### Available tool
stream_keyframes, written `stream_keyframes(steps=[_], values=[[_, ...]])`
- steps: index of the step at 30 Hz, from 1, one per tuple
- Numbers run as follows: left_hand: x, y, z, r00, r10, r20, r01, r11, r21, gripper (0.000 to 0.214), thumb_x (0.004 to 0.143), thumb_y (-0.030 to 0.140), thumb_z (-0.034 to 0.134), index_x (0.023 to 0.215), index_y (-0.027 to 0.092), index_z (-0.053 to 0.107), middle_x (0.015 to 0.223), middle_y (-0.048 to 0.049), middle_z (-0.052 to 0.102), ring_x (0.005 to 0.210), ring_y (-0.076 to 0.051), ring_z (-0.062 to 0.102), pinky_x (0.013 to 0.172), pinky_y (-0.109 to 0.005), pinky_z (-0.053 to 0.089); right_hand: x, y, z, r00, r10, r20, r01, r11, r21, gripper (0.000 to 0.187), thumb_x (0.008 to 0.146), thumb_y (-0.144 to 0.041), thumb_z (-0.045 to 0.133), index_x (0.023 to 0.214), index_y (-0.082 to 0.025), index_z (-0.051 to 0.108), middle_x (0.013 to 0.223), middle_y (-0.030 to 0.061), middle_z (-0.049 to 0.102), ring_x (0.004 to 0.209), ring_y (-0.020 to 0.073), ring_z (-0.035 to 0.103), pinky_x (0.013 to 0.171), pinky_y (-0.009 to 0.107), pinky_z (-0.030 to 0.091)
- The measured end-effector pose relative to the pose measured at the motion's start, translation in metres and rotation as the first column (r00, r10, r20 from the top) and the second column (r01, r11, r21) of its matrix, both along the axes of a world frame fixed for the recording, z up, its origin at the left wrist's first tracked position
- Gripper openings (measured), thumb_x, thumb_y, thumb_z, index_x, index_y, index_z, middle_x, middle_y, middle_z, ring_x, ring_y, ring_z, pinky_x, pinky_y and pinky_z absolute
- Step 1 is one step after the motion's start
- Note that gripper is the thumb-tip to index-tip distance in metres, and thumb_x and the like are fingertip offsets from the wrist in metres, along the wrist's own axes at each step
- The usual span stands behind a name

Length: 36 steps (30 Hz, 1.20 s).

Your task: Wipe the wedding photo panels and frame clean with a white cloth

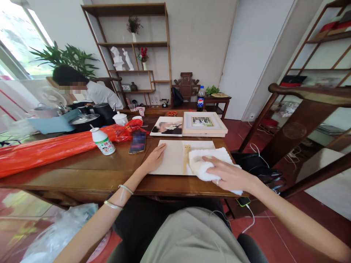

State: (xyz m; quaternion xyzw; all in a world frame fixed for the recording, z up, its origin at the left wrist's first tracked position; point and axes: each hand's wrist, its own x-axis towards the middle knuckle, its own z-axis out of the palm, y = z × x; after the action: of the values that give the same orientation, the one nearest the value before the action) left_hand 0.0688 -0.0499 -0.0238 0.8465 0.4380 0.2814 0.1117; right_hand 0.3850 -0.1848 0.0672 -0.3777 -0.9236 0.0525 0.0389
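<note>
A white flat board [171,160] lies near the front edge of the wooden table, with a tan strip [187,155] running down its middle. My left hand [156,157] rests flat on the board's left side, fingers stretched out. On the right side, my right hand [219,171] grips a white cloth [204,166] that is bunched under the fingers and spread over the board's right part. The cloth hides that part of the board and hangs toward the table edge. Beyond the board lie a picture panel [167,126] and a stack of pale frames [205,126].
A white bottle [103,141], a phone [137,141] and red plastic wrapping [63,148] lie to the left. Orange-handled scissors [172,113] and a cola bottle [200,98] are farther back. A person [95,93] sits at the far left. A wooden chair [296,120] stands right.
</note>
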Motion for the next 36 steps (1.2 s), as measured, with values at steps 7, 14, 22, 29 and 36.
stream_keyframes(steps=[7, 14, 22, 29, 36], values=[[-0.001, 0.002, -0.003, 1.0, -0.006, 0.016, 0.006, 1.0, 0.004, 0.049, 0.089, 0.028, 0.026, 0.13, 0.007, 0.044, 0.14, -0.0141, 0.039, 0.13, -0.021, 0.035, 0.111, -0.039, 0.024, 0.005, 0.029, -0.012, 0.994, -0.103, -0.027, 0.103, 0.994, 0.032, 0.029, 0.081, -0.02, 0.045, 0.105, -0.018, 0.06, 0.123, 0.0113, 0.053, 0.127, 0.0275, 0.034, 0.098, 0.041, 0.034], [-0.003, 0.004, -0.006, 0.999, -0.024, 0.024, 0.024, 1.0, 0.014, 0.049, 0.089, 0.028, 0.026, 0.13, 0.008, 0.044, 0.14, -0.0144, 0.039, 0.131, -0.021, 0.035, 0.111, -0.04, 0.024, 0.003, 0.105, -0.014, 0.97, -0.241, -0.043, 0.242, 0.97, 0.023, 0.033, 0.087, -0.034, 0.041, 0.11, -0.018, 0.059, 0.111, 0.0118, 0.059, 0.11, 0.0303, 0.048, 0.089, 0.041, 0.038], [-0.002, 0.002, -0.004, 0.999, -0.016, 0.039, 0.016, 1.0, 0.007, 0.048, 0.089, 0.027, 0.027, 0.13, 0.009, 0.045, 0.14, -0.0132, 0.04, 0.13, -0.021, 0.036, 0.111, -0.038, 0.024, -0.011, 0.069, -0.001, 0.986, -0.161, -0.045, 0.158, 0.986, -0.051, 0.024, 0.083, -0.024, 0.044, 0.096, -0.017, 0.062, 0.119, 0.0132, 0.057, 0.123, 0.0295, 0.038, 0.093, 0.039, 0.035], [0.0, -0.002, 0.002, 1.0, 0.003, 0.03, -0.002, 1.0, -0.015, 0.05, 0.089, 0.028, 0.026, 0.13, 0.007, 0.044, 0.14, -0.014, 0.039, 0.13, -0.022, 0.035, 0.111, -0.039, 0.024, -0.005, 0.012, 0.013, 0.997, -0.076, -0.028, 0.066, 0.967, -0.248, 0.021, 0.078, -0.017, 0.046, 0.09, -0.019, 0.063, 0.113, 0.0095, 0.059, 0.123, 0.0278, 0.038, 0.094, 0.037, 0.035], [-0.001, 0.0, -0.001, 1.0, -0.013, 0.021, 0.013, 1.0, 0.0, 0.049, 0.089, 0.028, 0.025, 0.13, 0.007, 0.044, 0.14, -0.0146, 0.039, 0.13, -0.021, 0.035, 0.111, -0.04, 0.024, -0.003, 0.081, -0.011, 0.961, -0.24, -0.138, 0.224, 0.967, -0.121, 0.035, 0.088, -0.045, 0.04, 0.099, -0.019, 0.06, 0.104, 0.0099, 0.061, 0.118, 0.0303, 0.042, 0.094, 0.039, 0.035]])
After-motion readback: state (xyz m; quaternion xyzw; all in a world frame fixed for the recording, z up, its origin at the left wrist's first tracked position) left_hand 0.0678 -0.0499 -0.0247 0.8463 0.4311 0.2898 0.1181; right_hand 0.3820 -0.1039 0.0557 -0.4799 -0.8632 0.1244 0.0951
